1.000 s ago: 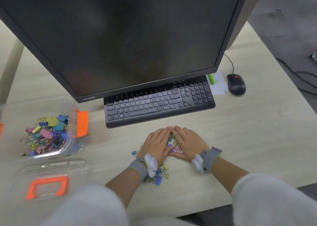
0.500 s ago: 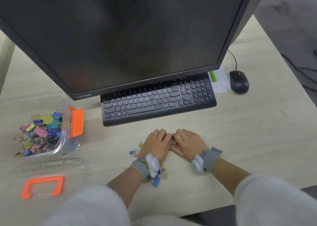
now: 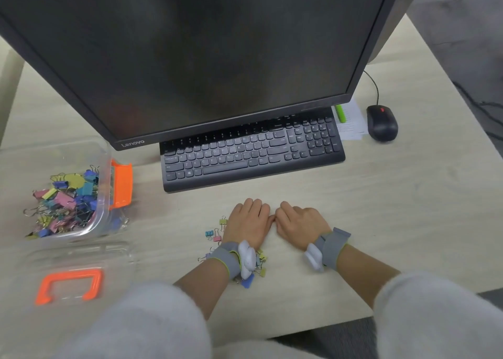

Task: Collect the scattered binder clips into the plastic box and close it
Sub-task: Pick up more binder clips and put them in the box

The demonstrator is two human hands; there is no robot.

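Observation:
My left hand [image 3: 249, 222] and my right hand [image 3: 300, 224] sit side by side on the desk in front of the keyboard, thumbs touching, fingers curled under around a bunch of binder clips that they now hide. Loose coloured binder clips [image 3: 215, 234] lie just left of my left hand, and more clips [image 3: 258, 266] lie under my left wrist. The clear plastic box [image 3: 104, 195] with an orange latch stands open at the far left, holding several coloured clips [image 3: 65, 203]. Its clear lid [image 3: 114, 258] with an orange handle lies in front of it.
A black keyboard [image 3: 253, 154] lies just beyond my hands, under a large dark monitor [image 3: 204, 53]. A black mouse [image 3: 381, 126], a paper sheet [image 3: 352, 124] and a green marker [image 3: 340, 113] are at the right. The desk's front edge [image 3: 313, 328] runs close below my forearms.
My fingers, spread flat around the clips a second ago, have drawn together and curled under, so the clips between my hands are now covered.

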